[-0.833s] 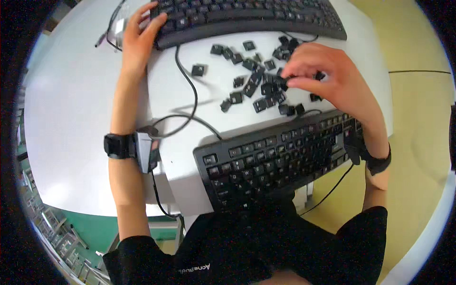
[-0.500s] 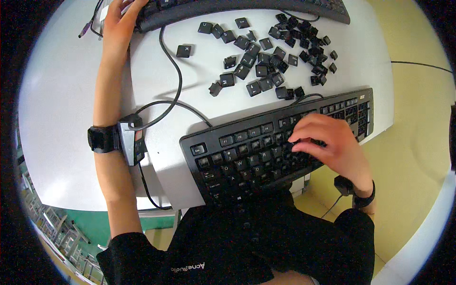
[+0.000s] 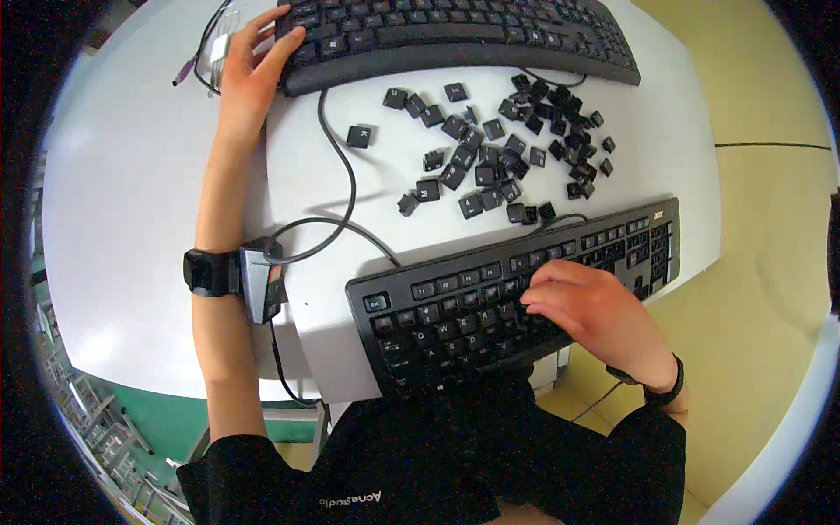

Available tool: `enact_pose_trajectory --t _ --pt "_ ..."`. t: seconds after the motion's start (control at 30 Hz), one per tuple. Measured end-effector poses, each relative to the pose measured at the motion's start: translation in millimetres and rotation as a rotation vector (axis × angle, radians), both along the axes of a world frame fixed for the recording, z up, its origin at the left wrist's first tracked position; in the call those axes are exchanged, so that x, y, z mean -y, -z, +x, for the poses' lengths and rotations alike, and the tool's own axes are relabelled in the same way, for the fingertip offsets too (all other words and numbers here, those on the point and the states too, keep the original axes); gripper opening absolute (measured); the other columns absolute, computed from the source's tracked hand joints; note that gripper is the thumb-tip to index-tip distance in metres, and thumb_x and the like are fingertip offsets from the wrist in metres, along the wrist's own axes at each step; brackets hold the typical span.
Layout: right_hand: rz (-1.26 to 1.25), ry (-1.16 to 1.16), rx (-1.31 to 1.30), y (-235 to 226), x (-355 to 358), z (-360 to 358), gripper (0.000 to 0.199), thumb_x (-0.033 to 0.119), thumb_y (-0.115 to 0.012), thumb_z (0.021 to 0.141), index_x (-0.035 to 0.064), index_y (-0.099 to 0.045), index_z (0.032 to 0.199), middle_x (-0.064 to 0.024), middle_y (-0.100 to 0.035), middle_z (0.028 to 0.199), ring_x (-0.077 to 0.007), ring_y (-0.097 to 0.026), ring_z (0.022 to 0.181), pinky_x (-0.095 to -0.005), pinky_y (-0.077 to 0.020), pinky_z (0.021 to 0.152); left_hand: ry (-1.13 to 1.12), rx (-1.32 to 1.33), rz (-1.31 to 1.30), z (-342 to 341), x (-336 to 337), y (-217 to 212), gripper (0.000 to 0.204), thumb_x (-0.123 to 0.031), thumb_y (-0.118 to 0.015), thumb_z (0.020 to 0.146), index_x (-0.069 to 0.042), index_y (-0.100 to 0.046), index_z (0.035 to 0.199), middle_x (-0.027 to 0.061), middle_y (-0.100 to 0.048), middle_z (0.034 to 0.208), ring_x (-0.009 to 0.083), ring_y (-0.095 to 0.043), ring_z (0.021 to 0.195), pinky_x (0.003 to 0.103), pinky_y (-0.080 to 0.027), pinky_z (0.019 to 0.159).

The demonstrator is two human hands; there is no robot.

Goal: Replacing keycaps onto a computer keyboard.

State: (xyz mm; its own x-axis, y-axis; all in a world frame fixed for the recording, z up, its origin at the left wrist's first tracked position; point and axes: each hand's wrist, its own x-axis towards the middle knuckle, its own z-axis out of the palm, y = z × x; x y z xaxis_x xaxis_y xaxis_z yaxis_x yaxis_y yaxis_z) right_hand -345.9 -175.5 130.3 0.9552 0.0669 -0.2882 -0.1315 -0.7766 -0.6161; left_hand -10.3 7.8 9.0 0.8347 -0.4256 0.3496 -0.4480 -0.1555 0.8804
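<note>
Near me lies a black keyboard [image 3: 455, 331], tilted slightly, with keycaps gone from many of its places. Over its middle is my right hand [image 3: 577, 302], thumb and fingertips pinched together close to the keys. Whatever sits between them, if anything, is hidden. My left hand [image 3: 254, 70] reaches to the left end of a second black keyboard [image 3: 420, 37] at the far side. Its fingers are apart, and the thumb and fingertips touch that keyboard's edge. Between the keyboards many loose black keycaps [image 3: 481, 157] are scattered, and a single keycap [image 3: 360, 136] lies apart on the left.
A black cable [image 3: 350, 188] loops over the white table [image 3: 131, 262] beside my left forearm, which wears a strapped grey device [image 3: 260, 280]. A cable with a purple plug [image 3: 184, 72] lies at the far left. Yellow floor [image 3: 761, 227] shows on the right.
The view has shifted, so more of the far keyboard shows. My right thumb and fingers, parted before, have come together over the near keyboard. My left hand stays at the far keyboard's end.
</note>
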Motion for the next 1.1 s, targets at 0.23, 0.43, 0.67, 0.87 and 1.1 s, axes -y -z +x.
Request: enact_pose_trajectory --t 0.23,0.43,0.67,0.87,1.1 --pt "-0.053 -0.122 -0.110 -7 1 11 0.007 0.007 -0.054 0.078 0.0023 -0.056 0.082 -0.0118 -0.051 0.082 -0.0321 -0.056 0.079 -0.0393 -0.0472 0.066 -0.021 -0.038 -0.030 -8 4 -10 0.038 -0.027 -0.061 0.085 -0.014 -0.056 0.121 0.0115 -0.053 0.119 0.0206 -0.047 0.114 0.032 -0.038 0.095" --pt "-0.081 -0.171 -0.160 -8 2 21 0.005 0.006 -0.053 0.076 0.0023 -0.055 0.080 -0.0128 -0.052 0.083 -0.0331 -0.055 0.082 -0.0409 -0.0460 0.069 -0.019 0.004 -0.013 -5 5 -7 0.037 -0.025 -0.060 0.086 -0.013 -0.056 0.121 0.0088 -0.053 0.121 0.0199 -0.046 0.116 0.031 -0.037 0.097" --pt "-0.153 -0.214 -0.211 -5 3 28 0.007 0.007 -0.053 0.079 0.0036 -0.058 0.075 -0.0091 -0.057 0.079 -0.0298 -0.057 0.078 -0.0389 -0.0451 0.068 -0.033 -0.061 -0.027 -6 5 -8 0.037 -0.024 -0.060 0.087 -0.013 -0.055 0.122 0.0123 -0.054 0.119 0.0198 -0.050 0.112 0.030 -0.040 0.093" --pt "-0.174 -0.257 -0.165 -5 -2 32 0.005 0.006 -0.053 0.071 0.0024 -0.053 0.075 -0.0150 -0.055 0.077 -0.0355 -0.056 0.077 -0.0420 -0.0463 0.066 -0.010 -0.110 -0.044 -10 4 -8 0.039 -0.025 -0.061 0.086 -0.014 -0.055 0.122 0.0114 -0.055 0.113 0.0183 -0.053 0.106 0.029 -0.041 0.091" --pt "-0.384 -0.247 -0.058 -12 -17 18 0.006 0.005 -0.056 0.068 0.0046 -0.050 0.071 -0.0115 -0.050 0.076 -0.0273 -0.058 0.076 -0.0361 -0.0498 0.060 0.015 -0.097 -0.049 -6 4 -6 0.037 -0.025 -0.058 0.087 -0.014 -0.055 0.122 0.0098 -0.055 0.112 0.0173 -0.053 0.105 0.027 -0.040 0.091"
